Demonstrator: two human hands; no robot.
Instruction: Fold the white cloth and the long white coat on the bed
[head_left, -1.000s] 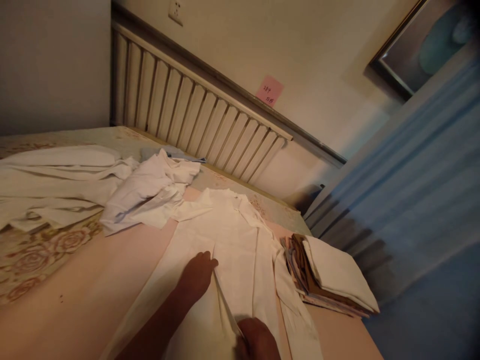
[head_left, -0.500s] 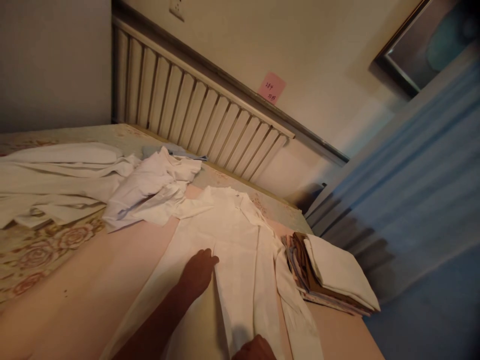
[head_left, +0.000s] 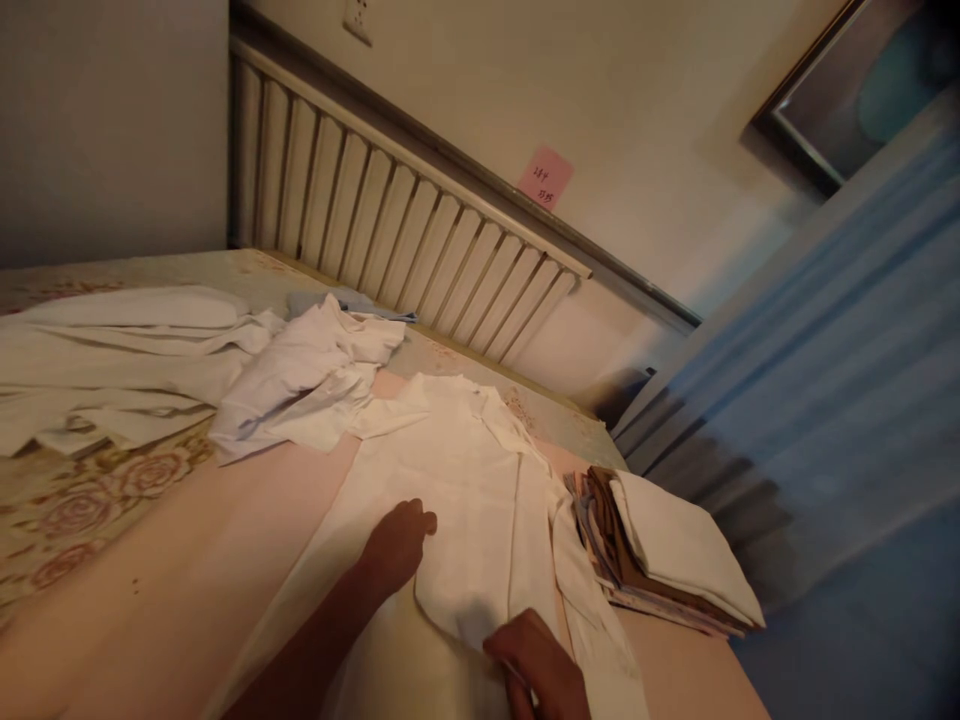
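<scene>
A long-sleeved white shirt [head_left: 469, 470] lies spread on a pink cover, its collar toward the wall. Over the middle of it, my left hand [head_left: 401, 540] has its fingers closed on the cloth. Lower and to the right, my right hand [head_left: 544, 660] is closed round the shirt's front edge, which it lifts. That edge runs in a curve between both hands, with a pale inner layer showing below. One sleeve stretches down along the shirt's right side.
Right of the shirt stands a stack of folded clothes [head_left: 682, 540]. Crumpled white garments [head_left: 300, 380] lie at the left on a flowered cover [head_left: 112, 500]. A radiator [head_left: 390, 210] lines the wall behind, and a blue curtain [head_left: 810, 400] hangs at the right.
My right hand has come up and a little to the right, drawing the shirt's front edge from a straight line into a curve. My left hand has hardly moved.
</scene>
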